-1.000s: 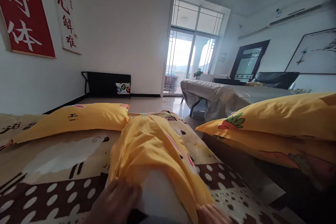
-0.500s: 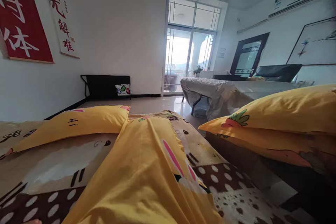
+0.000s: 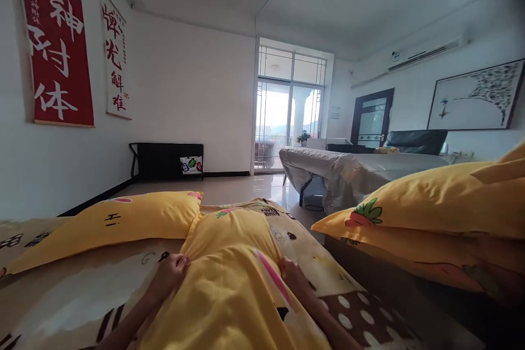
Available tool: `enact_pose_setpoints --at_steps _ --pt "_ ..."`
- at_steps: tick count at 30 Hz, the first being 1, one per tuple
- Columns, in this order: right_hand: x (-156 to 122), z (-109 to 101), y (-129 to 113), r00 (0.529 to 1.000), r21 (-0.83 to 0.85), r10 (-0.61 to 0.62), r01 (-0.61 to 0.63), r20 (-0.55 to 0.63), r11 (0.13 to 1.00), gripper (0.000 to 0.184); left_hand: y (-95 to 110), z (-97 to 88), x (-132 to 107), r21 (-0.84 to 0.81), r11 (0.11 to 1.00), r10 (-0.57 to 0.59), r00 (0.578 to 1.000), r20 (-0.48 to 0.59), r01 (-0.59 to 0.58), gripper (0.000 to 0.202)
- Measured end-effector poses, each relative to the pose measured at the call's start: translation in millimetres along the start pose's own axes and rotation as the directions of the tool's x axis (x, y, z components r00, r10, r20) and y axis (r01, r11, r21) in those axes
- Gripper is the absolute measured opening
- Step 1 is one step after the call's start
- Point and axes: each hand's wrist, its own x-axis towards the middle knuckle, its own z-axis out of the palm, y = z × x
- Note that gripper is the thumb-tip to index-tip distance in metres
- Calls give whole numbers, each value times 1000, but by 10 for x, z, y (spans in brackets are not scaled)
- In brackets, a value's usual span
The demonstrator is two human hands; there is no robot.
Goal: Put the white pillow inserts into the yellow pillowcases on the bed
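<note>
A yellow pillowcase [image 3: 229, 284] with a pink-eared rabbit and a carrot print lies lengthwise in front of me on the patterned blanket [image 3: 102, 279]. My left hand [image 3: 175, 266] is closed on its left edge, about halfway along. Opposite, my right hand [image 3: 290, 270] grips the right edge beside the pink ear. The cloth bunches and rises in folds between the two hands. How full the pillowcase is inside, I cannot tell.
Behind and left lies another yellow pillow [image 3: 151, 216] marked "Hi". Yellow pillows [image 3: 443, 197] are stacked at the right. Beyond are a covered table [image 3: 344, 169], a black folded frame [image 3: 164, 161] by the wall and a glass door [image 3: 287, 120].
Both my hands have come into view and now hold the pillowcase's sides. Its near part has been gathered into folds. The view has tilted up.
</note>
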Motion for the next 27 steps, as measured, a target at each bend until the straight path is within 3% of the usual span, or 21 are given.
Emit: enact_pose_setpoints --at_steps 4,7,10,12,14,16,19,21,23,25,27 --pt "-114 159 257 990 -196 49 -22 134 980 37 -305 -31 -167 -67 997 -29 994 101 36 53" --pt "-207 110 312 972 -291 28 43 233 956 35 -306 -53 -280 30 999 -14 992 124 10 49" --pt "-155 -155 229 958 -410 -1 123 287 904 34 -69 -240 -305 295 950 31 974 226 -99 41" --pt "11 -398 95 950 -444 -13 158 311 882 23 183 -428 -220 497 851 6 949 315 -170 29" --pt "290 -617 -135 952 -438 -51 187 303 880 15 487 -568 -4 618 763 -31 943 331 -192 21" --pt "641 -739 -473 955 -403 -145 244 260 882 21 809 -578 350 639 747 -11 957 290 -185 26" --pt "1117 -617 -1042 930 -298 -319 361 182 884 38 1165 -295 961 546 799 128 958 256 -253 36" --pt "1282 -335 -1286 911 -226 -376 408 172 885 44 1191 32 1237 471 830 199 948 247 -297 45" --pt "1320 27 -1322 917 -176 -344 380 205 908 45 998 367 1335 423 862 187 950 249 -280 48" --pt "1300 373 -1170 944 -151 -229 269 237 951 49 631 622 1301 406 897 81 967 243 -177 53" --pt "1292 624 -929 969 -141 -80 116 235 983 55 211 747 1213 387 920 -24 977 211 -61 60"
